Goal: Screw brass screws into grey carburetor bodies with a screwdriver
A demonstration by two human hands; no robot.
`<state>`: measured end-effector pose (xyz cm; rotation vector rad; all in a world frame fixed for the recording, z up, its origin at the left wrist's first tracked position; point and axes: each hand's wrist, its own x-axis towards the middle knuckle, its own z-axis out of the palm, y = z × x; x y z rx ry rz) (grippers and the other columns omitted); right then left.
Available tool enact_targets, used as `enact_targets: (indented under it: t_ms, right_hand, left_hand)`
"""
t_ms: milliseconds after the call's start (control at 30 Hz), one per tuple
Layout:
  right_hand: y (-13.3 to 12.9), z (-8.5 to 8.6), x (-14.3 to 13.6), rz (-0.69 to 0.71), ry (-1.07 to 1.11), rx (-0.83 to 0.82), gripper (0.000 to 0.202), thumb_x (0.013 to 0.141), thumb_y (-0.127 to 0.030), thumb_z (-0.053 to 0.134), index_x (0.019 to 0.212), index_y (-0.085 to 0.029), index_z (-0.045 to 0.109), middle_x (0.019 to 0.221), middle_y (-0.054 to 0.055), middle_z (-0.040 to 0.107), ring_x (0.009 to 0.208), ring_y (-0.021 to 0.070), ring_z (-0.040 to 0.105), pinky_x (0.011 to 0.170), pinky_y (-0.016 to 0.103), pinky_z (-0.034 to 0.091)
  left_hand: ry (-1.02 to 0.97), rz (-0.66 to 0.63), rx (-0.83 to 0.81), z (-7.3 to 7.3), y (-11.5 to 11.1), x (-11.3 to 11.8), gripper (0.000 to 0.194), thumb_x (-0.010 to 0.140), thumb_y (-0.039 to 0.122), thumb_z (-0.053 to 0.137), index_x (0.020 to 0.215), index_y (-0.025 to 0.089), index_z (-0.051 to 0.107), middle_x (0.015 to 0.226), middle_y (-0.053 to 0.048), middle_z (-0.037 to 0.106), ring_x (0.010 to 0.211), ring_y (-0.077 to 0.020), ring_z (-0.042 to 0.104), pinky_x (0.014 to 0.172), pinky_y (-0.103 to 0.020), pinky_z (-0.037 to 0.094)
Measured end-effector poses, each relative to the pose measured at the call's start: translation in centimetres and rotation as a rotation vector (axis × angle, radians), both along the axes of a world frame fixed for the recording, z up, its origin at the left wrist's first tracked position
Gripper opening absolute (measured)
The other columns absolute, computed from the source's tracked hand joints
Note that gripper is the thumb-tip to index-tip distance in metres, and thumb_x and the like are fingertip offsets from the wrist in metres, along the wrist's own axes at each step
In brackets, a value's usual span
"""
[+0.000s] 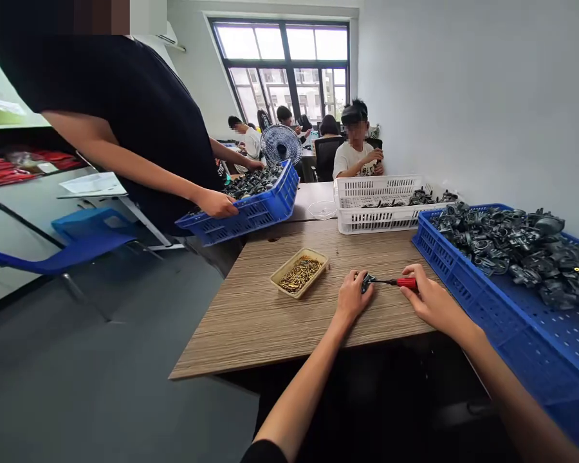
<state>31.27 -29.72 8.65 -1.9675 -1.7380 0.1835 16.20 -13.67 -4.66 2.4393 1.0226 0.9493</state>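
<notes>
On the wooden table (251, 321), my left hand (352, 296) is closed round a small dark metal part (365, 283). My right hand (427, 299) grips a screwdriver (406, 282) by its red handle, and the thin shaft points left, its tip at the metal part. Left of my hands, a cream tray (274, 280) holds many small brass-coloured pieces. A blue crate (463, 292) with a pile of dark metal parts stands to the right of my right hand.
A white crate (367, 222) with dark parts stands at the table's far side. At left, a person (159, 122) carries another blue crate (251, 215) beside the table edge. Several people sit beyond, near a fan (280, 145). A blue chair (77, 251) stands at far left.
</notes>
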Motion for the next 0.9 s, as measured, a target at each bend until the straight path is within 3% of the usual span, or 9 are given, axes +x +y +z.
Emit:
enact_targets:
  t_ms: [100, 267, 433, 633, 767, 900]
  right_hand:
    - [0.3, 0.1, 0.7, 0.013, -0.025, -0.029, 0.015, 0.103, -0.038, 0.042, 0.113, -0.027, 0.044, 0.104, 0.006, 0.073, 0.092, 0.0253, 0.072, 0.07, 0.03, 0.045]
    - [0.7, 0.3, 1.5, -0.128, -0.184, -0.152, 0.025, 0.106, -0.047, 0.039, 0.108, -0.023, 0.047, 0.085, 0.007, 0.073, 0.079, 0.0276, 0.073, 0.061, 0.029, 0.037]
    - [0.8, -0.1, 2.3, 0.027, -0.067, -0.112, 0.013, 0.106, -0.036, 0.044, 0.107, -0.024, 0.047, 0.1, 0.006, 0.073, 0.086, 0.0236, 0.072, 0.067, 0.029, 0.041]
    - [0.2, 0.9, 3.1, 0.01, -0.079, 0.004, 0.014, 0.103, -0.03, 0.049, 0.111, -0.024, 0.057, 0.109, 0.007, 0.069, 0.092, 0.0215, 0.069, 0.073, 0.03, 0.046]
    - [-0.6, 2.1, 3.4, -0.001, -0.09, 0.027, 0.013, 0.102, -0.025, 0.048, 0.108, -0.023, 0.06, 0.108, 0.006, 0.066, 0.091, 0.0204, 0.067, 0.073, 0.03, 0.047]
    - [-0.9, 2.1, 3.3, 0.009, -0.095, 0.027, 0.011, 0.101, -0.022, 0.049, 0.107, -0.024, 0.059, 0.108, 0.004, 0.065, 0.094, 0.0196, 0.066, 0.073, 0.029, 0.047]
  left_hand:
    - [0.007, 0.005, -0.006, -0.1, 0.1, 0.1, 0.037, 0.098, 0.038, 0.058, 0.133, 0.026, 0.058, 0.118, -0.007, 0.061, 0.111, -0.0238, 0.063, 0.095, -0.035, 0.054]
    - [0.029, 0.002, -0.013, 0.2, -0.1, 0.3, 0.037, 0.098, 0.038, 0.057, 0.133, 0.025, 0.058, 0.119, -0.008, 0.062, 0.111, -0.0239, 0.063, 0.097, -0.036, 0.054]
    - [0.048, -0.033, -0.023, 0.4, -0.2, 0.2, 0.037, 0.098, 0.036, 0.057, 0.134, 0.025, 0.058, 0.12, -0.007, 0.062, 0.11, -0.0226, 0.064, 0.097, -0.034, 0.053]
    - [0.05, -0.061, -0.043, 0.3, -0.2, 0.2, 0.036, 0.098, 0.036, 0.057, 0.132, 0.025, 0.06, 0.119, -0.008, 0.063, 0.111, -0.0225, 0.064, 0.098, -0.033, 0.052]
    - [0.039, -0.072, -0.047, 0.5, -0.3, 0.1, 0.035, 0.098, 0.036, 0.057, 0.13, 0.024, 0.061, 0.118, -0.008, 0.064, 0.11, -0.0218, 0.065, 0.099, -0.033, 0.052]
    - [0.025, -0.072, -0.057, 0.6, -0.4, 0.1, 0.034, 0.098, 0.035, 0.057, 0.13, 0.024, 0.061, 0.118, -0.008, 0.064, 0.109, -0.0215, 0.065, 0.098, -0.033, 0.052]
